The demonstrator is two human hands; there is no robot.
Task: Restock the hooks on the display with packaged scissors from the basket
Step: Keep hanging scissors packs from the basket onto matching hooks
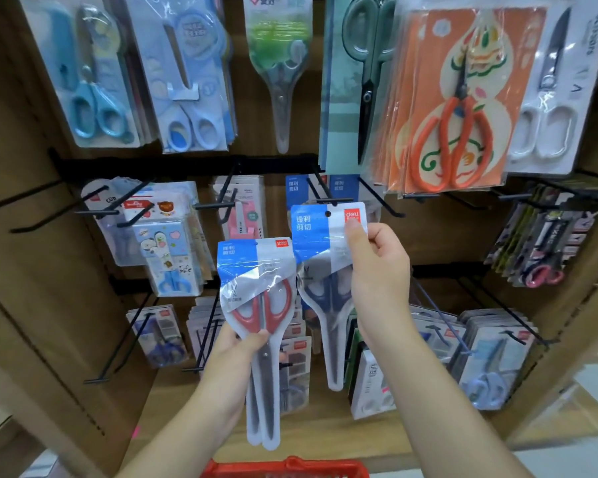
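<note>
My right hand [377,270] pinches the top of a blue-handled scissors pack [325,257], its hang hole just below the tip of a black hook [335,201] in the middle row. My left hand [235,353] grips a red-handled scissors pack [259,305] around its middle, held upright to the left of the other pack. More packs with the same blue header hang behind on that hook. The rim of the red basket [283,469] shows at the bottom edge.
The wooden display holds several rows of black hooks with packaged scissors. Orange scissors packs [446,108] hang upper right, children's blue ones [173,250] at left. Bare hooks [38,205] jut out at far left. More packs [491,357] fill the lower row.
</note>
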